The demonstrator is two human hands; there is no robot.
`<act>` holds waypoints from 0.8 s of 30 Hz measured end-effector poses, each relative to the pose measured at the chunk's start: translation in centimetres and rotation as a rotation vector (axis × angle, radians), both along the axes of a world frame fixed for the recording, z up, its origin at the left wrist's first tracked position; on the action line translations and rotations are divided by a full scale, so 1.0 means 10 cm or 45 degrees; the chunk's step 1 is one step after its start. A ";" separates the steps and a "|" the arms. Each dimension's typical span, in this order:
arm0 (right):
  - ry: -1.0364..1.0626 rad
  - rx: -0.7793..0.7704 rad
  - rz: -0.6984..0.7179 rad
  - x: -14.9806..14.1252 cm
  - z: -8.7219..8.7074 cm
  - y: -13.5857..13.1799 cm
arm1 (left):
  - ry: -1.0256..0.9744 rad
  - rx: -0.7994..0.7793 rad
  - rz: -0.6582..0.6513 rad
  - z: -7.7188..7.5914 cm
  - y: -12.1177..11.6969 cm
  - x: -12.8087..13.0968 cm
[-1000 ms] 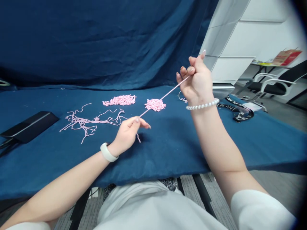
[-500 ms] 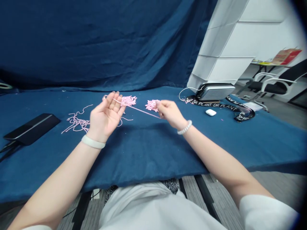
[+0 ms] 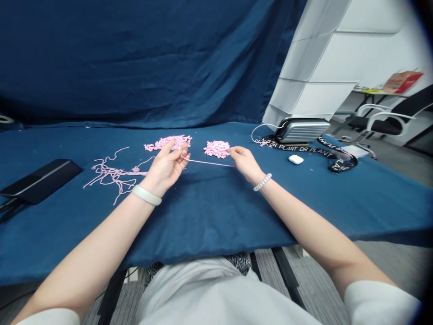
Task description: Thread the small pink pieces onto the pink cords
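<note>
A thin pink yarn strand [image 3: 206, 162] stretches level between my two hands above the blue cloth. My left hand [image 3: 166, 168] pinches its left end with the other fingers loosely curled; a white band sits on that wrist. My right hand [image 3: 244, 162] pinches the right end, wearing a pearl bracelet. Just behind the hands lie two heaps of small pink yarn knots, one at the left [image 3: 168, 142] and one at the right [image 3: 217, 148]. A tangle of loose pink strands [image 3: 113, 174] lies left of my left hand.
The blue cloth-covered table [image 3: 209, 212] has a blue backdrop behind it. A black flat case [image 3: 37, 179] lies at the left. At the right are a silver ribbed case [image 3: 302, 130], a white earbud case [image 3: 295, 159] and a black printed lanyard [image 3: 333, 153]. Office chairs stand far right.
My right hand came down from high up to the table near the right heap. My left hand rose, then lowered, and the strand now runs level and shorter between both hands.
</note>
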State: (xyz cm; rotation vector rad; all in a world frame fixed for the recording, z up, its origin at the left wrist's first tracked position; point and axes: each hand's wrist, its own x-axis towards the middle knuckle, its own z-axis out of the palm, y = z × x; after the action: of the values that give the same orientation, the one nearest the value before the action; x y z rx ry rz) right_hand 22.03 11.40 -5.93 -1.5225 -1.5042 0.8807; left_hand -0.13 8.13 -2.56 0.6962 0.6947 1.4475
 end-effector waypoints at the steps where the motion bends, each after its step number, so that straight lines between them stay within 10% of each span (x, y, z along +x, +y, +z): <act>1: 0.039 0.030 -0.004 -0.01 0.00 0.03 | -0.003 0.002 -0.021 -0.04 0.00 0.00; 24: 0.823 -0.422 0.290 -0.28 -0.25 -0.35 | 0.573 -0.077 -0.286 -0.53 -0.25 0.23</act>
State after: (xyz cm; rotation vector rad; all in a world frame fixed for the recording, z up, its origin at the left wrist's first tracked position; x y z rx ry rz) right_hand 19.19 7.91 -8.40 -1.1213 -1.0912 1.6371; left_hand 2.18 5.61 -7.84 1.0335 0.9668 1.0667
